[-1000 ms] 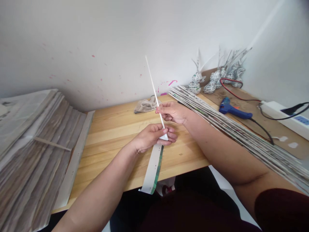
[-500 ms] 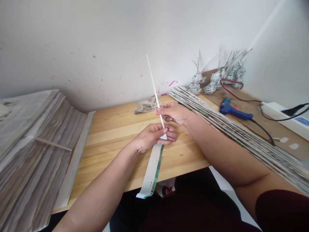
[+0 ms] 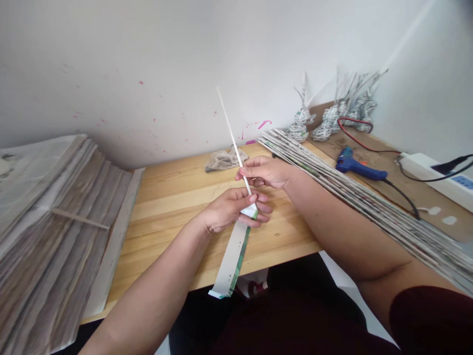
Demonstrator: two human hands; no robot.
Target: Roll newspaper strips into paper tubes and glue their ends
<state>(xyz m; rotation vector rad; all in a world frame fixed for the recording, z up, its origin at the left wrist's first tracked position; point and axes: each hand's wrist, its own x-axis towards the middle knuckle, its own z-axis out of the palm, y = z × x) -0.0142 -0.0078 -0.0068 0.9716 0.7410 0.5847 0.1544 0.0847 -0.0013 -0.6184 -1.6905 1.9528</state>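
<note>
A paper strip (image 3: 232, 256), white with a green edge, hangs down over the front edge of the wooden table. Its upper part is wound into a thin white tube (image 3: 230, 129) that slants up and to the left. My left hand (image 3: 240, 208) holds the strip where it runs into the tube, thumb on top and fingers spread underneath. Just above, my right hand (image 3: 263, 172) pinches the tube between thumb and fingers.
Stacked newspaper strips (image 3: 70, 222) lie on the left of the wooden table (image 3: 162, 212). A rag (image 3: 223, 160) sits near the wall. To the right are many paper tubes (image 3: 332, 190), a blue glue gun (image 3: 360, 167), a power strip (image 3: 436, 175) and woven paper figures (image 3: 325, 125).
The tube's upper end has tilted further left. The folded paper at my left hand shows more of its green edge, and my right hand has shifted slightly left along with the tube.
</note>
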